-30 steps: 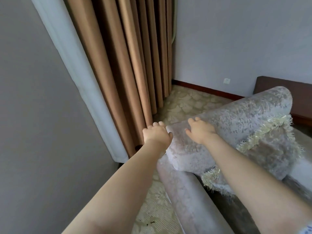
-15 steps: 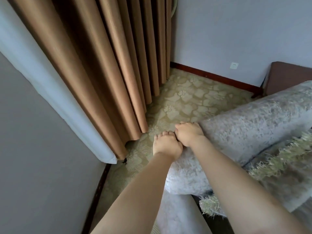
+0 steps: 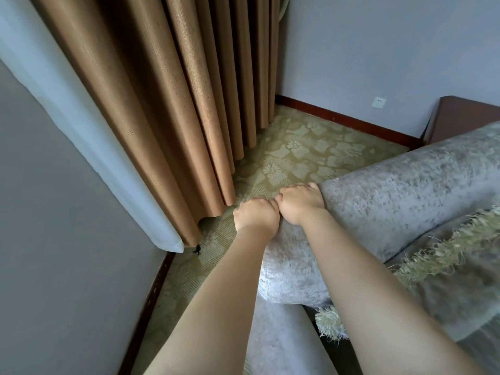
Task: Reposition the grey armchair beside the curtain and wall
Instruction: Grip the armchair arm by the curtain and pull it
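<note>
Grey painted wall [image 3: 54, 239] rises just left of the brown pleated curtain [image 3: 167, 104]. The grey crushed-velvet armchair [image 3: 405, 190] stands to the curtain's right, near it but apart. Its rounded corner is angled toward the curtain hem, with a wedge of beige floral carpet [image 3: 297, 158] bare between them. Farther from the curtain, a pale fringed throw [image 3: 446, 253] drapes over the chair's inner side. Nearest the curtain, the left hand [image 3: 255, 216] and right hand [image 3: 301, 204] sit knuckle to knuckle on that corner. The fingers of both are curled down over the padded edge and grip it, and the fingertips are hidden behind the upholstery. The step in hand looks like swinging this corner toward the curtain. With both hands bunched on one point, the chair will probably pivot rather than slide square. It would help to shift the right hand away from the curtain along the top edge and push steadily so the carpet does not snag the feet. Stopping short of the curtain folds would avoid pinning the hem under the chair.
</note>
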`<move>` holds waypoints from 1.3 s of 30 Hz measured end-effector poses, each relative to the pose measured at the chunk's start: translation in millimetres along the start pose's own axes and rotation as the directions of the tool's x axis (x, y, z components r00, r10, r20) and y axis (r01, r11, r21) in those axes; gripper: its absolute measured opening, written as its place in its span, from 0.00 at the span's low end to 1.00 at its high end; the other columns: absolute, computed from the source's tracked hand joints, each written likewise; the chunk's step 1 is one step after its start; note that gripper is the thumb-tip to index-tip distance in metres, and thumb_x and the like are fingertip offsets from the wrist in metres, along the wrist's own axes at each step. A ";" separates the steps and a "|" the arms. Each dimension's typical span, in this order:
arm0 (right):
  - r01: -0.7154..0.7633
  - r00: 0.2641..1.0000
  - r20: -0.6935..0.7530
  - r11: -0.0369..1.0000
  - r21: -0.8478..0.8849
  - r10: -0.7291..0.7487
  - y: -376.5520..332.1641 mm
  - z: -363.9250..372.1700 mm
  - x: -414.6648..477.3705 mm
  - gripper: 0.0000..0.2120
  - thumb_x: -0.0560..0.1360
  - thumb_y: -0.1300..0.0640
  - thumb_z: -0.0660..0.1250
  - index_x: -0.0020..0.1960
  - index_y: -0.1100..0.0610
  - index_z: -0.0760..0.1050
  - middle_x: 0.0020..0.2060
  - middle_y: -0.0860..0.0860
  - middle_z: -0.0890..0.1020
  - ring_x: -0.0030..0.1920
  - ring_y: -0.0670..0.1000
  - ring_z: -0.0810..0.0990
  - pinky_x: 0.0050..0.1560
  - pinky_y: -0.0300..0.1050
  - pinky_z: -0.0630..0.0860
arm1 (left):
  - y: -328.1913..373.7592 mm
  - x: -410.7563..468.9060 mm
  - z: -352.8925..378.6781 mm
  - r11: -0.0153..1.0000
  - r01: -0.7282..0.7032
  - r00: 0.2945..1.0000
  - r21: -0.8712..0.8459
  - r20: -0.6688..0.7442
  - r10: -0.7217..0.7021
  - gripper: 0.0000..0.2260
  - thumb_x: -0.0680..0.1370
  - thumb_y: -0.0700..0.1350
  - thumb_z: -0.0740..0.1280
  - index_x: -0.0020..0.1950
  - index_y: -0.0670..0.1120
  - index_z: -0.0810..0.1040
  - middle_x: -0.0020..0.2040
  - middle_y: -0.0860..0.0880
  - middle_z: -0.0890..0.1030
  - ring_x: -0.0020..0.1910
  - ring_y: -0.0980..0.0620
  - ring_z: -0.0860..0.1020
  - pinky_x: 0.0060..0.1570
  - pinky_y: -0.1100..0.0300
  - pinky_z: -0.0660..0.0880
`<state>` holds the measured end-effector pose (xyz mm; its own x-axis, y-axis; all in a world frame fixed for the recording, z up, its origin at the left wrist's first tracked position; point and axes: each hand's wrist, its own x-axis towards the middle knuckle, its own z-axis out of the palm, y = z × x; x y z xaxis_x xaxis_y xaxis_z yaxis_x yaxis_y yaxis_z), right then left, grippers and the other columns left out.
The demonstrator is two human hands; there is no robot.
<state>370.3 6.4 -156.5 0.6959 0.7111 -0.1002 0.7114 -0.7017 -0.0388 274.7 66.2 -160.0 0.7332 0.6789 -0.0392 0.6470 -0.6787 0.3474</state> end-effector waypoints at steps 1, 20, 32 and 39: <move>0.003 1.000 -0.007 1.000 0.004 -0.003 -1.4 -0.5 -2.5 0.21 0.80 0.47 0.47 0.57 0.54 0.76 0.56 0.52 0.79 0.59 0.53 0.73 0.61 0.50 0.60 | -0.5 -3.2 -0.8 1.000 0.003 1.000 0.001 0.003 -0.003 0.20 0.81 0.51 0.49 0.54 0.41 0.76 0.55 0.41 0.79 0.56 0.41 0.74 0.52 0.51 0.68; 0.058 0.998 0.027 0.998 0.017 -0.058 -23.9 -11.5 -31.3 0.19 0.80 0.48 0.48 0.56 0.54 0.75 0.55 0.51 0.78 0.59 0.52 0.72 0.61 0.49 0.60 | -13.5 -37.5 -17.4 0.997 0.073 0.997 0.002 0.009 -0.073 0.18 0.81 0.50 0.50 0.56 0.41 0.75 0.55 0.42 0.78 0.56 0.42 0.74 0.53 0.50 0.67; 0.051 0.994 -0.096 0.999 0.021 -0.048 -30.6 11.2 -9.0 0.20 0.78 0.46 0.50 0.51 0.52 0.79 0.51 0.49 0.80 0.55 0.51 0.75 0.62 0.50 0.59 | -28.7 -5.7 -3.6 0.998 0.049 0.999 -0.029 -0.015 -0.049 0.18 0.80 0.50 0.51 0.51 0.41 0.77 0.51 0.41 0.79 0.51 0.40 0.76 0.48 0.51 0.70; -0.006 0.993 -0.121 1.000 -0.020 0.003 -36.7 8.1 -14.5 0.20 0.80 0.46 0.51 0.49 0.54 0.80 0.50 0.51 0.82 0.55 0.53 0.76 0.62 0.50 0.60 | -35.5 -4.2 1.7 0.994 0.006 0.999 -0.108 -0.032 -0.010 0.20 0.80 0.52 0.51 0.49 0.41 0.78 0.48 0.41 0.80 0.48 0.39 0.78 0.42 0.54 0.70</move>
<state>333.3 21.5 -161.7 0.7048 0.7091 0.0204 0.7094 -0.7046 -0.0180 249.0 87.0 -173.8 0.7196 0.6943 -0.0123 0.6253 -0.6402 0.4463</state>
